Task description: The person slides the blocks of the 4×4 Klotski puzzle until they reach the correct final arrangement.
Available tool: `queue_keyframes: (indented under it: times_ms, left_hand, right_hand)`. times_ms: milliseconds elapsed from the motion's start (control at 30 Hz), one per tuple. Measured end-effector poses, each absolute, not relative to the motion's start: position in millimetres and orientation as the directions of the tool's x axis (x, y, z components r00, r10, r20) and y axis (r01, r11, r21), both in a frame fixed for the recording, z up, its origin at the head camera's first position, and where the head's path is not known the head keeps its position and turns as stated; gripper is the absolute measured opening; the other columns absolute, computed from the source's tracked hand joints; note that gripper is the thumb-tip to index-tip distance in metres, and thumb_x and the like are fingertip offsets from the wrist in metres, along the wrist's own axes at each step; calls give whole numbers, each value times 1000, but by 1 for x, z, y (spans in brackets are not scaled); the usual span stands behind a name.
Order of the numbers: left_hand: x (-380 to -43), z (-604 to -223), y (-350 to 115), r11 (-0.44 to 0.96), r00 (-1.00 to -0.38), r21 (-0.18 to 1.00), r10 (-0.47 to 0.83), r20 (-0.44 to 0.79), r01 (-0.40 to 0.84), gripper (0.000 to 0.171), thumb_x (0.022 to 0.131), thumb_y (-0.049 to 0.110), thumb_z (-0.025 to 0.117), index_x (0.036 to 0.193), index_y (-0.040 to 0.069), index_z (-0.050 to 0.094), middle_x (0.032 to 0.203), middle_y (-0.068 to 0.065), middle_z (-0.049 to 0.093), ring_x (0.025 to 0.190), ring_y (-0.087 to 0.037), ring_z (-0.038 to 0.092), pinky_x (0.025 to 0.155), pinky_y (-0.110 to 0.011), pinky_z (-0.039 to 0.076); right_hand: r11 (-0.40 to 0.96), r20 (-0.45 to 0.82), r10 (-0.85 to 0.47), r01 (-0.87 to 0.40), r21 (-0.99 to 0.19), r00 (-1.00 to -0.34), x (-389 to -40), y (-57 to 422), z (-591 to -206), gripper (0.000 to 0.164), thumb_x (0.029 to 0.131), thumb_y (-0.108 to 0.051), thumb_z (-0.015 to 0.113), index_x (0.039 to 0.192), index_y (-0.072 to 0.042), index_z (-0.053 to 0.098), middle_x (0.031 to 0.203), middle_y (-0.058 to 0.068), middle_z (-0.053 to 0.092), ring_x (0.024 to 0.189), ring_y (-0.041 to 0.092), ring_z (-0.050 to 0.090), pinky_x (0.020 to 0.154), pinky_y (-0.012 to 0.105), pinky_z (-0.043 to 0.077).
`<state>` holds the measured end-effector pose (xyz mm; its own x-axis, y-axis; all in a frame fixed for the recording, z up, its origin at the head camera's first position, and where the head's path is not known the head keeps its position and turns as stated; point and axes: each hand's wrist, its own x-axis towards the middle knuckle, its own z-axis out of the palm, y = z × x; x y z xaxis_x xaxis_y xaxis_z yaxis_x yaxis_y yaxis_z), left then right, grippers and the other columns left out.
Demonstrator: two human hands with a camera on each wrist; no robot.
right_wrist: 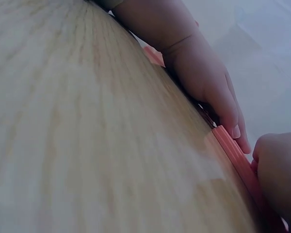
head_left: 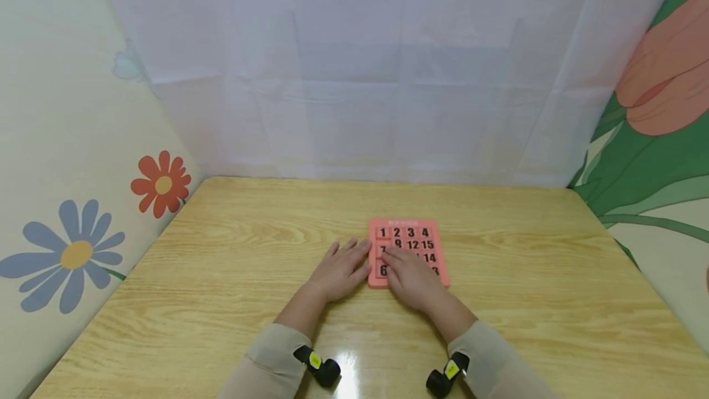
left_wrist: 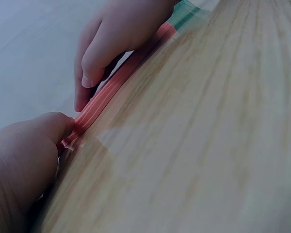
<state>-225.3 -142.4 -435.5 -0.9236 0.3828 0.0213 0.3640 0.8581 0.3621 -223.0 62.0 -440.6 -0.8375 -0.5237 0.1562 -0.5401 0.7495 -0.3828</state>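
A pink sliding number puzzle (head_left: pixel 403 223) lies flat on the table, with black numerals on pale tiles. Its top row reads 1, 2, 3, 4. In the left column, the 7 tile (head_left: pixel 382 250) sits between two rows, with pink gaps above and below it. My left hand (head_left: pixel 342 273) lies along the puzzle's left side, its extended fingers right at the edge. Over the lower middle tiles rests my right hand (head_left: pixel 412 279), fingertips by the 7 tile and several numbers hidden beneath. Both wrist views show the pink rim (left_wrist: pixel 102 99) edge-on between the hands.
The wood-grain table (head_left: pixel 249 226) reaches back to a white cloth (head_left: pixel 354 109). Flower-printed panels (head_left: pixel 61 140) stand at both sides. Each forearm wears a black wrist camera (head_left: pixel 327 371) over a pale sleeve.
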Motion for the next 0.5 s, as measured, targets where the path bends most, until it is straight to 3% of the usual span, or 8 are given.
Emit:
queue_keyframes:
  times_ms: [500]
  left_hand:
    - [-225,-435,-142,857,-921,355,387,33,373,56,104,37,43,152,9,36,158,-5,37,150,-30,27,124,-53,12]
  right_hand:
    - [768,147,-499,-515,-380,-854,-235,58,-439,44,104,-25,39,143,-9,51,152,8,47,143,27,41,120,45,31]
